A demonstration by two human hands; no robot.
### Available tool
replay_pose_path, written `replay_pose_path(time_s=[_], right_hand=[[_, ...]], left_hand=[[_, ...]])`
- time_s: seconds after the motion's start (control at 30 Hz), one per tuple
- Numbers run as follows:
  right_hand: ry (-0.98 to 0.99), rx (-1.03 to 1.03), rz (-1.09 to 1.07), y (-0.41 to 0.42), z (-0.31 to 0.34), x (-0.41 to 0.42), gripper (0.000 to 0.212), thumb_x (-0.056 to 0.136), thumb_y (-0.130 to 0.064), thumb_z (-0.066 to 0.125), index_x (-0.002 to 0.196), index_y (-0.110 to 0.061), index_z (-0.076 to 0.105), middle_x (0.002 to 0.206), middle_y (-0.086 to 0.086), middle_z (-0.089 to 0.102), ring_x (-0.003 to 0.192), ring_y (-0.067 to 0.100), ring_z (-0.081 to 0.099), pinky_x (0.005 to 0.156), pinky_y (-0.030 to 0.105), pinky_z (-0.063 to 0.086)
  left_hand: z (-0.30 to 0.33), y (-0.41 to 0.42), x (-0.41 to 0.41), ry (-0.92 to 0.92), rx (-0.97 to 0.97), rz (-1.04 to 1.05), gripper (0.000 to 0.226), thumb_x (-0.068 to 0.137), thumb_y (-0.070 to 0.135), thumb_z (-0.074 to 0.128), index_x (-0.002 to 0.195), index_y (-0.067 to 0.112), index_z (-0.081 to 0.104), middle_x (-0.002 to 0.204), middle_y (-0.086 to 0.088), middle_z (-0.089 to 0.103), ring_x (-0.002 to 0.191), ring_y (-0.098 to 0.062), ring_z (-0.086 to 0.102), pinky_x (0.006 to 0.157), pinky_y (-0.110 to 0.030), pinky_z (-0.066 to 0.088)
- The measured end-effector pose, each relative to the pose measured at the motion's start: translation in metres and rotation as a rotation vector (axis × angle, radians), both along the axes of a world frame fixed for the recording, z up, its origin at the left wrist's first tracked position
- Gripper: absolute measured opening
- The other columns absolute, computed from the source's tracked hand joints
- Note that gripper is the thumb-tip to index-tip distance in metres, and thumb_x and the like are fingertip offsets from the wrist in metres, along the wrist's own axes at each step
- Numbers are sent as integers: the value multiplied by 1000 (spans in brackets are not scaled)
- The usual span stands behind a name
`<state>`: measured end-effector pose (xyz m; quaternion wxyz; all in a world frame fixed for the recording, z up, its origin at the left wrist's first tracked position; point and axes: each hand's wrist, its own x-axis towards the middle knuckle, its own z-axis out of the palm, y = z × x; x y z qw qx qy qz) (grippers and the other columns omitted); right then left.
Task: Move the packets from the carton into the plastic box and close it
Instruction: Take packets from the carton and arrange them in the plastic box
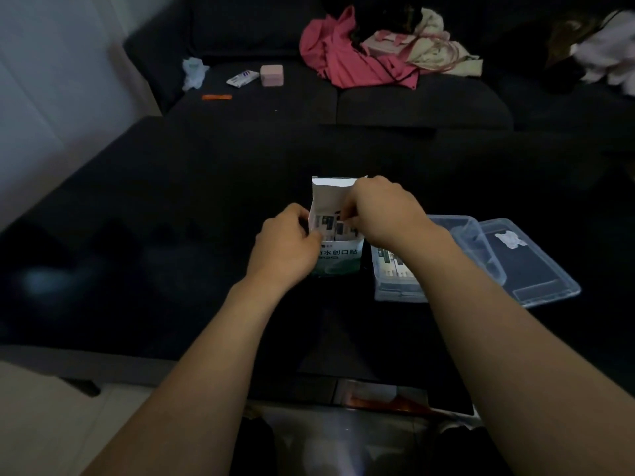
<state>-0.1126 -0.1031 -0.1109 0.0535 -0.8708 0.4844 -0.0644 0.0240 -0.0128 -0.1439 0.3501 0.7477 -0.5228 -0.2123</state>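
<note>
A white and green carton (338, 257) stands open on the dark table, its flap raised at the far side. My left hand (287, 245) grips its left side. My right hand (381, 211) reaches into the mouth, fingers pinched on the packets (331, 225) that show inside. Just right of the carton sits the clear plastic box (462, 235), with a few packets (391, 266) lying in its near end; my right forearm hides part of it. The clear lid (536, 266) lies flat to the right of the box.
The dark glossy table (171, 235) stretches left and right. Behind it a dark sofa (309, 94) carries pink clothing (347, 56), a pink block (271, 75), a small white packet (242, 78) and an orange strip (216, 97).
</note>
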Motion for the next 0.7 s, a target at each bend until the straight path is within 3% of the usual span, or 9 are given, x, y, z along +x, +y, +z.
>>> replay_pose_path(time_s=[0.13, 0.27, 0.43, 0.53, 0.6, 0.7], right_hand=[[46, -50, 19, 4, -1, 0, 17, 88, -9, 68, 103, -16, 69, 101, 9, 62, 84, 29, 64, 69, 39, 55], [28, -34, 10, 4, -4, 2, 18, 89, -13, 68, 107, -16, 69, 106, 7, 63, 89, 28, 65, 70, 37, 53], [-220, 91, 0, -1, 17, -15, 4, 86, -20, 74, 83, -22, 75, 88, 2, 68, 74, 21, 68, 71, 42, 61], [-416, 188, -10, 3, 40, -37, 3, 88, -16, 75, 88, -18, 77, 81, 0, 73, 60, 10, 68, 60, 25, 58], [-556, 247, -24, 5, 54, -53, 6, 90, -11, 72, 93, -14, 77, 79, 3, 75, 55, 7, 65, 50, 17, 51], [-731, 388, -35, 5, 67, -78, 9, 93, -6, 67, 99, -7, 74, 85, 8, 75, 61, 8, 64, 51, 17, 54]], left_hand=[[2, 1, -1, 8, -3, -9, 11, 97, 27, 63, 108, 25, 62, 83, 6, 63, 78, -12, 64, 67, -28, 54], [2, 3, -4, 2, -16, -1, 12, 97, 29, 64, 108, 26, 61, 84, 5, 65, 81, -13, 67, 75, -37, 61], [4, 2, -4, 4, -10, 39, 18, 96, 29, 65, 113, 25, 59, 85, 4, 66, 85, -14, 69, 69, -32, 58], [4, 2, -6, 7, -39, 82, 25, 95, 34, 64, 117, 22, 60, 82, 5, 66, 77, -11, 65, 66, -33, 56], [7, 3, -9, 42, -183, 155, 21, 96, 33, 61, 112, 20, 63, 76, 5, 63, 68, -5, 60, 64, -31, 52], [19, 8, -18, 68, -518, 174, 10, 99, 28, 57, 96, 21, 63, 76, 7, 62, 66, -2, 57, 62, -20, 46]])
